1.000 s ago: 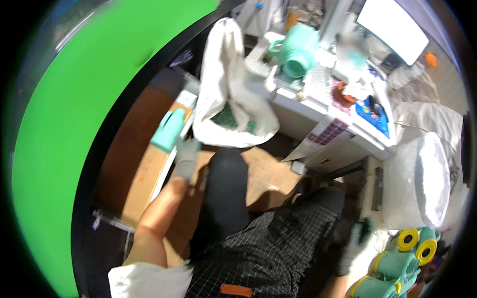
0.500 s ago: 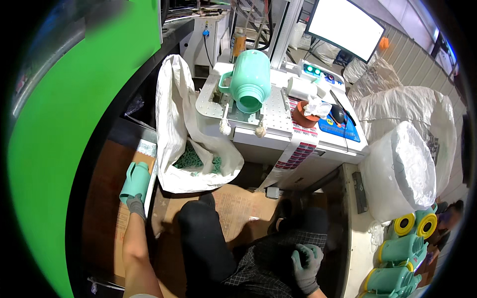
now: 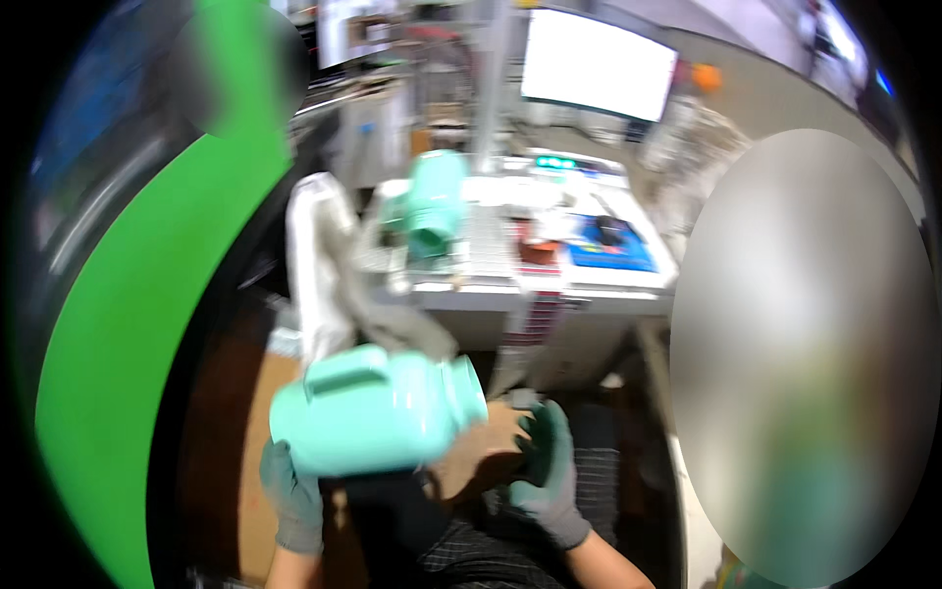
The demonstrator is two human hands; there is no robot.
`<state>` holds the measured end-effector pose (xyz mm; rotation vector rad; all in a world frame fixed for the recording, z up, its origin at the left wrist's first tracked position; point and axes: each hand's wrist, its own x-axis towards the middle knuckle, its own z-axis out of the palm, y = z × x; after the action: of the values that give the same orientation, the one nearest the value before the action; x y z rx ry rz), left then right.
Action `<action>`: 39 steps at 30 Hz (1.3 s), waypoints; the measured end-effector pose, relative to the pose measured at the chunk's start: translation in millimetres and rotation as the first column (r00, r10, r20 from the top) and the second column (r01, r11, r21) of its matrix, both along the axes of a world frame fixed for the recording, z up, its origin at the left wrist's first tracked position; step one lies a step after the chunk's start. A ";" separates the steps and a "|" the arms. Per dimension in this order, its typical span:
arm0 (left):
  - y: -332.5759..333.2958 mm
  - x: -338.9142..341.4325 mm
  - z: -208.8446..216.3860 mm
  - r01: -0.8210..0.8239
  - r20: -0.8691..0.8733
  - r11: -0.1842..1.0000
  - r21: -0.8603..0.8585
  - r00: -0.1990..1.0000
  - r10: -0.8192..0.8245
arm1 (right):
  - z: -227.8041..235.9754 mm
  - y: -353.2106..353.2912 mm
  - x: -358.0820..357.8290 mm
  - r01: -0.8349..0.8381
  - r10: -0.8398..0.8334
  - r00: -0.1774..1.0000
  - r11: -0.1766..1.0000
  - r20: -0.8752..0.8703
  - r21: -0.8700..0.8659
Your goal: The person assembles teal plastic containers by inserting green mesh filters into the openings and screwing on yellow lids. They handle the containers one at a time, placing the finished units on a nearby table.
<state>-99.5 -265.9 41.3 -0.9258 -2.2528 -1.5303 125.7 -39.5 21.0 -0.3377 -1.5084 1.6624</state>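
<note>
From my remote seat I had the mint-green jug [image 3: 368, 412] on its side just left of the lower centre, handle uppermost, mouth toward the right. My left hand [image 3: 292, 501], gloved in grey, gripped its base at the lower left; the thumb pressed on the base, but the jug hid the other fingers, so I couldn't tell how they lay. My right hand [image 3: 549, 476], gloved too, stood lower right of centre, near the mouth but apart from it, fingers parted and slightly bent, holding nothing. Farther up, left of centre, a second jug [image 3: 437, 191] sat on the white bench [image 3: 486, 260], beyond a white sack [image 3: 316, 260]. A lit monitor [image 3: 597, 67] filled the upper centre-right.
</note>
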 end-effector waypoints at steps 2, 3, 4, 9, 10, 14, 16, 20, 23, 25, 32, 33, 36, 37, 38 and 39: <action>25.9 26.6 -7.0 0.257 0.320 0.947 0.192 0.896 -0.308 | 23.6 -0.6 14.7 0.006 0.005 0.998 0.984 -0.060 0.179; 28.6 17.0 -34.6 0.078 0.676 0.748 0.659 0.375 -0.635 | 36.8 -7.5 23.9 0.038 -0.020 0.998 0.946 -0.059 0.323; 17.6 7.5 -90.2 0.281 0.648 0.702 0.654 0.270 -0.712 | 35.9 -7.5 38.4 -0.007 -0.003 1.000 0.930 0.026 0.367; 69.8 101.0 -8.1 0.534 0.324 0.845 -0.017 0.803 -0.500 | -0.5 -29.8 84.5 0.087 -0.130 0.942 0.985 0.310 0.150; 66.3 99.0 -25.4 0.727 0.426 0.677 0.116 0.580 -0.695 | 0.4 -39.8 88.1 0.122 -0.164 0.944 0.980 0.288 0.159; 100.4 155.2 16.2 0.814 -0.135 0.467 -0.347 0.449 -0.883 | 10.7 -53.0 91.5 0.341 -0.372 0.923 0.910 0.101 0.234; 108.7 150.4 16.5 0.822 -0.098 0.419 -0.386 0.416 -0.904 | 15.1 -52.1 98.1 0.400 -0.523 0.845 0.756 0.110 0.519; 128.3 156.2 30.0 0.798 0.037 0.282 -0.533 0.355 -0.934 | 18.9 -32.9 129.9 -0.025 -0.303 0.862 0.775 0.407 0.631; 142.2 160.9 19.4 0.741 0.043 0.232 -0.631 0.331 -0.943 | 50.5 -17.6 145.8 -0.345 -0.144 0.656 0.816 0.741 0.464; 146.3 160.8 31.1 0.733 0.094 0.189 -0.653 0.326 -0.941 | 60.4 -12.0 139.4 -0.494 -0.132 0.565 0.737 0.815 0.462; 151.8 180.7 9.6 0.766 0.145 0.055 -0.640 0.191 -0.971 | 79.6 11.0 148.2 -0.817 -0.097 0.186 0.538 0.978 0.209; 150.8 180.5 12.0 0.739 0.163 0.025 -0.673 0.181 -0.970 | 72.5 11.6 151.3 -0.812 -0.136 0.288 0.491 0.948 0.316; 147.2 182.5 12.8 0.646 0.098 0.062 -0.761 0.209 -0.973 | 65.8 6.7 146.3 -0.864 -0.293 0.241 0.370 0.925 0.342; 144.0 182.1 11.9 0.652 0.136 0.046 -0.756 0.225 -0.965 | 59.8 7.1 145.9 -0.863 -0.311 0.273 0.339 0.910 0.374; 141.2 180.6 8.4 0.657 0.157 0.047 -0.752 0.247 -0.956 | 54.3 7.9 145.4 -0.863 -0.324 0.300 0.309 0.897 0.399; 140.6 177.9 5.3 0.663 0.177 0.043 -0.747 0.261 -0.949 | 50.6 7.2 144.3 -0.823 -0.319 0.407 0.278 0.856 0.495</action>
<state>78.4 -125.3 46.7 -2.9408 -1.9076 -0.3192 270.0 -32.3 71.6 -0.1942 -3.3266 0.2973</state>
